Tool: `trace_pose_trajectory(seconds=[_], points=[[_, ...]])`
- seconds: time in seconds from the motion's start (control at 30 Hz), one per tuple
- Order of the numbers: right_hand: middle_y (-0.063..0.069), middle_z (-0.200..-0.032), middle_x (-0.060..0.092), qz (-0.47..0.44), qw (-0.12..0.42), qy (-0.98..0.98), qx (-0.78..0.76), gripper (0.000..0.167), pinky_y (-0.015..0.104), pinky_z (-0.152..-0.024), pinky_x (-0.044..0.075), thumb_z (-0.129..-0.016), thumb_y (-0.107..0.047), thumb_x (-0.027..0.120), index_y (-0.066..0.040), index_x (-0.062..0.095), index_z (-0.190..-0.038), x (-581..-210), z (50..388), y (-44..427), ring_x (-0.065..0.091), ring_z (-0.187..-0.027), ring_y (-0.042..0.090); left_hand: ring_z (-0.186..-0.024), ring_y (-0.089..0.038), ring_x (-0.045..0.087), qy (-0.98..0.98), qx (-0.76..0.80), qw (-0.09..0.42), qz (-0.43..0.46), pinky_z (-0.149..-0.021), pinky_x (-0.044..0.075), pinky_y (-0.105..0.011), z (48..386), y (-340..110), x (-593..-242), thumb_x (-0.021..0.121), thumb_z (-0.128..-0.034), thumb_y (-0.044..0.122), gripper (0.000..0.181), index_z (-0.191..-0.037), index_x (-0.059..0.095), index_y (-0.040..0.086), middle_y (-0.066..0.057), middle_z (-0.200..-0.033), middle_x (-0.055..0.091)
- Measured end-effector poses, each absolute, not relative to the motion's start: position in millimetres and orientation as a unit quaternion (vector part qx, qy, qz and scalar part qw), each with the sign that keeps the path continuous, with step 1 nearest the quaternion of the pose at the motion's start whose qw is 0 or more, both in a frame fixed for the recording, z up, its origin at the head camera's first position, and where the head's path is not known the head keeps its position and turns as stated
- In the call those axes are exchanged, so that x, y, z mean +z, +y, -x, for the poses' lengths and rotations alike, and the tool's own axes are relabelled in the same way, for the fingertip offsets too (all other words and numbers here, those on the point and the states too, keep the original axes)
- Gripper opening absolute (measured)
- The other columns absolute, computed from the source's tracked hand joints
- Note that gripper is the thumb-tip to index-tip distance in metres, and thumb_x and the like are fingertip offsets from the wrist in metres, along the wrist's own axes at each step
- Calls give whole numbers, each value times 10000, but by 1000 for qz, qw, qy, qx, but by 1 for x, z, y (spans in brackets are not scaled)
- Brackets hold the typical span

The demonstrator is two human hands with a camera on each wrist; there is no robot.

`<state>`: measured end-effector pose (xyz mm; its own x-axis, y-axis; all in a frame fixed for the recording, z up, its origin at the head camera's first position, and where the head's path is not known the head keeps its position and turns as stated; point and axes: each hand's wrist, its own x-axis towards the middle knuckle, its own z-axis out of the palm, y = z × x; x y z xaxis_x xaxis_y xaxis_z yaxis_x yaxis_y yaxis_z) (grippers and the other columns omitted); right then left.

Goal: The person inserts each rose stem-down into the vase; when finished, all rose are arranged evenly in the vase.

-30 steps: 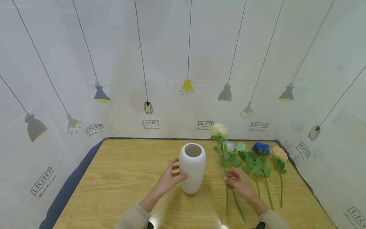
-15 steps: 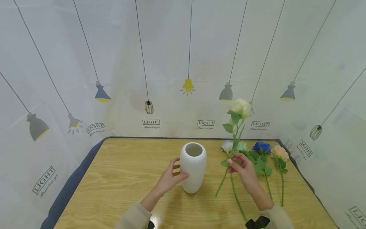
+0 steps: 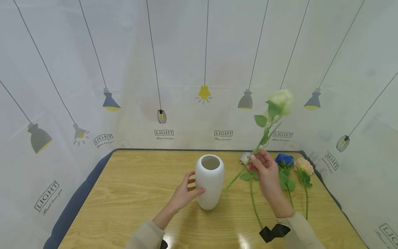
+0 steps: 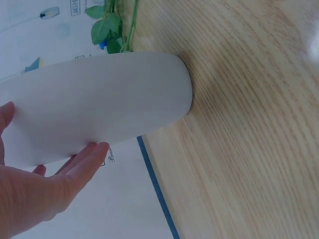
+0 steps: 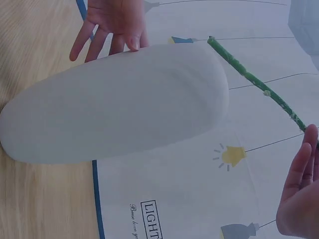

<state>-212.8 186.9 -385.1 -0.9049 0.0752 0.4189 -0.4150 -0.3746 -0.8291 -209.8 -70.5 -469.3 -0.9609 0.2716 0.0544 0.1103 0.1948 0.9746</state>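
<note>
A white vase (image 3: 210, 186) stands upright on the table, its round mouth facing up. My left hand (image 3: 184, 194) holds it from the left, thumb on the near face and fingers curved along the side. In the right wrist view the left hand (image 5: 117, 22) shows behind the vase. My right hand (image 3: 266, 171) pinches the green stem of a white rose (image 3: 281, 103), lifted above the table. The bloom tilts up to the right, and the bare stem (image 5: 254, 79) slopes down toward the vase, its end outside the mouth.
Right of the vase lie a pale flower (image 3: 245, 158), a blue rose (image 3: 284, 160) and a peach flower (image 3: 304, 166) with leafy stems. My right hand hides part of them. A wall sheet printed with lamps (image 3: 203, 92) rises behind the wooden table (image 3: 140, 183).
My right hand has raised the white rose off the table, tilting its bloom up and right while the stem end swung left toward the vase. The left hand and vase have stayed put.
</note>
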Motion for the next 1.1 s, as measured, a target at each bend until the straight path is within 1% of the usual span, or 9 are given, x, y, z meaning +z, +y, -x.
trace_pose_trajectory(seconds=[0.13, 0.27, 0.4, 0.5, 0.7, 0.83, 0.9, 0.97, 1.1], points=[[52, -804, 619, -116, 168, -511, 835, 145, 211, -548, 474, -867, 21, 528, 33, 504, -1010, -369, 214, 176, 561, -584, 132, -1042, -455, 453, 765, 628, 66, -128, -804, 437, -482, 203, -70, -455, 680, -790, 191, 666, -1313, 295, 44, -308, -1213, 401], [54, -797, 620, -110, 205, -505, 832, 165, 209, -520, 453, -845, 4, 570, 41, 499, -989, -360, 220, 168, 547, -545, 136, -1037, -464, 452, 766, 626, 63, -132, -805, 433, -491, 200, -70, -450, 673, -794, 167, 655, -1308, 294, 26, -322, -1206, 400], [57, -802, 621, -139, 240, -520, 808, 157, 212, -477, 429, -838, 14, 576, 38, 517, -981, -358, 228, 162, 529, -507, 138, -1041, -443, 461, 771, 621, 65, -126, -799, 440, -483, 207, -70, -463, 685, -785, 232, 681, -1317, 295, 64, -295, -1217, 405], [50, -805, 628, -152, 250, -542, 788, 167, 202, -447, 413, -832, 22, 582, 52, 519, -983, -355, 234, 158, 509, -479, 126, -1051, -419, 463, 775, 617, 69, -119, -799, 445, -468, 211, -71, -472, 690, -772, 298, 705, -1323, 294, 104, -263, -1232, 406], [9, -800, 628, -162, 225, -617, 736, 184, 178, -415, 397, -829, 54, 569, 84, 507, -1000, -347, 236, 148, 478, -453, 98, -1055, -414, 463, 775, 617, 69, -119, -803, 443, -466, 213, -71, -475, 690, -766, 328, 712, -1323, 298, 119, -253, -1237, 406], [35, -804, 605, -181, 210, -683, 676, 166, 197, -394, 376, -827, 82, 554, 108, 497, -981, -340, 231, 140, 437, -434, 96, -1052, -421, 463, 775, 616, 69, -121, -800, 444, -470, 211, -71, -473, 687, -773, 311, 705, -1322, 295, 103, -262, -1233, 406], [72, -757, 584, -195, 198, -712, 645, 134, 214, -379, 348, -832, 64, 559, 89, 513, -956, -340, 230, 137, 402, -414, 96, -1052, -433, 458, 773, 618, 71, -122, -798, 442, -479, 209, -71, -468, 685, -779, 286, 699, -1322, 291, 90, -274, -1231, 400], [93, -761, 570, -212, 185, -737, 614, 112, 227, -369, 324, -841, 28, 566, 58, 533, -944, -344, 234, 135, 381, -407, 97, -1052, -449, 449, 771, 621, 74, -121, -799, 437, -491, 205, -71, -460, 680, -788, 254, 685, -1321, 289, 73, -289, -1229, 395], [82, -786, 584, -245, 166, -785, 545, 125, 230, -373, 336, -848, -74, 596, -21, 576, -959, -357, 244, 134, 411, -442, 107, -1050, -478, 435, 769, 623, 76, -121, -799, 430, -508, 197, -70, -443, 663, -806, 191, 650, -1312, 286, 35, -317, -1216, 389]])
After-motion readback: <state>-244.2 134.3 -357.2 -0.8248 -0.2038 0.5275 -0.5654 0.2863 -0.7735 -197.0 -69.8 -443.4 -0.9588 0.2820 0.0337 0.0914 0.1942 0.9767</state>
